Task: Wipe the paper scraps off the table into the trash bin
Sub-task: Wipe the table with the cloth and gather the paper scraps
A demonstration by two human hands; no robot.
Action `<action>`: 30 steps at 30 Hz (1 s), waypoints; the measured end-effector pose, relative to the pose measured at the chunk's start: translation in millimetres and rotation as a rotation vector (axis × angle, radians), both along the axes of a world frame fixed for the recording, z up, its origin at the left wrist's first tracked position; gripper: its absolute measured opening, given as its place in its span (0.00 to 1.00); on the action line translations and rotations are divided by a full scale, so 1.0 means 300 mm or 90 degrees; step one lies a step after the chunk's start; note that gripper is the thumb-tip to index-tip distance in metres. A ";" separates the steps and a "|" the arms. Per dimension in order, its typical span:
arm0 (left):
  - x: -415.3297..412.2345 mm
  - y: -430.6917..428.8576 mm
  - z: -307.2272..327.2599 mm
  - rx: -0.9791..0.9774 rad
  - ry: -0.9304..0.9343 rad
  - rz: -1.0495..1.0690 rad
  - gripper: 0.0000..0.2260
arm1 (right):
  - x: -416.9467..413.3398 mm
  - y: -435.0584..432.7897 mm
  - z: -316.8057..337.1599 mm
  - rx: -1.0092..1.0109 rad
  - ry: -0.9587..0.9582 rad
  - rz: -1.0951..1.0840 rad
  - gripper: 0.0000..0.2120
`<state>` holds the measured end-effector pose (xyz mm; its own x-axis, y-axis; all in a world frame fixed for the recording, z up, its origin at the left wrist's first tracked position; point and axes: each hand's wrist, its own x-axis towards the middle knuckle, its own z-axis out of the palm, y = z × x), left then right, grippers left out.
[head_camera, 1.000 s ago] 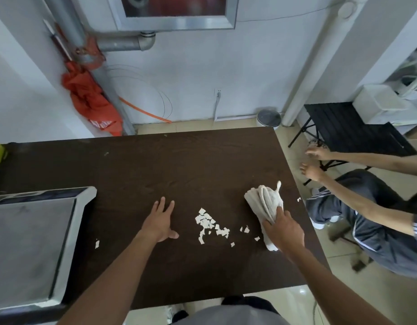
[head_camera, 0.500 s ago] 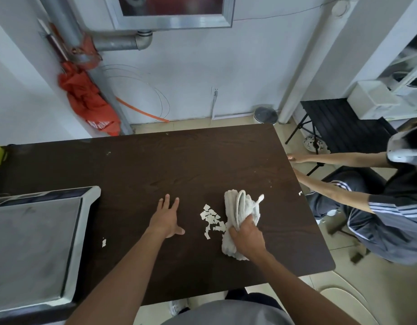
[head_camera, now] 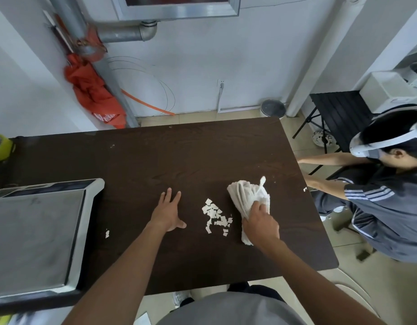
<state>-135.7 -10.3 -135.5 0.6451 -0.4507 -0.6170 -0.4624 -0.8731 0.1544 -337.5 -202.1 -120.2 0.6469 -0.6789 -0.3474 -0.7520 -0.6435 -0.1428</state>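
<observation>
A person leans over a dark wooden table [head_camera: 179, 160], the right hand [head_camera: 260, 225] closed around a bunched white cloth [head_camera: 248, 195] pressed flat to the tabletop. Just left of the cloth lies a loose cluster of white paper scraps [head_camera: 215, 215], touching or nearly touching its edge. The left hand [head_camera: 167, 212] rests palm down on the wood to the left of the scraps, fingers spread and holding nothing. A single stray scrap [head_camera: 107, 233] sits farther left, near a grey tray-like device [head_camera: 38, 240] that covers the table's near-left corner, and another small scrap [head_camera: 305, 189] lies at the right edge. On the floor beyond the table's far-right corner, against the wall, stands a small round trash bin [head_camera: 272, 108]. At right, a second person [head_camera: 379, 202] in a grey striped shirt and white headset reaches both arms toward the table's right edge.
</observation>
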 end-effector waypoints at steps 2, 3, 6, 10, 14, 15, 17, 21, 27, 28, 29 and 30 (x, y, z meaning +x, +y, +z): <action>0.001 -0.006 0.001 -0.002 0.000 0.003 0.53 | 0.010 0.045 -0.006 0.015 -0.012 0.029 0.21; 0.002 -0.010 0.000 -0.003 0.000 0.005 0.53 | 0.014 0.058 -0.006 0.025 -0.023 0.037 0.20; 0.006 -0.014 -0.002 0.003 -0.003 0.006 0.54 | 0.010 0.044 0.000 0.050 -0.050 0.029 0.19; 0.012 -0.008 -0.009 0.012 -0.006 -0.002 0.54 | -0.022 -0.024 0.007 0.057 -0.091 0.021 0.18; 0.010 -0.019 -0.004 0.014 -0.008 0.016 0.55 | -0.011 -0.112 0.022 0.039 -0.120 0.049 0.22; 0.010 -0.024 -0.001 0.016 -0.008 0.020 0.56 | 0.001 -0.140 0.026 0.038 -0.127 0.063 0.22; 0.007 -0.032 -0.003 0.011 -0.021 0.037 0.55 | 0.029 -0.198 0.027 0.022 -0.143 0.106 0.21; -0.007 -0.050 0.005 0.006 -0.030 0.068 0.53 | 0.064 -0.319 0.015 -0.041 -0.165 0.221 0.22; -0.021 -0.110 0.010 0.041 -0.049 0.098 0.52 | 0.132 -0.416 -0.021 -0.095 -0.189 0.362 0.30; -0.019 -0.122 0.018 0.055 -0.051 0.094 0.51 | 0.163 -0.420 -0.019 -0.087 -0.175 0.379 0.30; -0.016 -0.134 0.027 0.066 -0.055 0.095 0.51 | 0.201 -0.421 -0.013 -0.082 -0.160 0.400 0.30; -0.013 -0.145 0.035 0.073 -0.060 0.097 0.50 | 0.244 -0.421 -0.005 -0.082 -0.151 0.422 0.29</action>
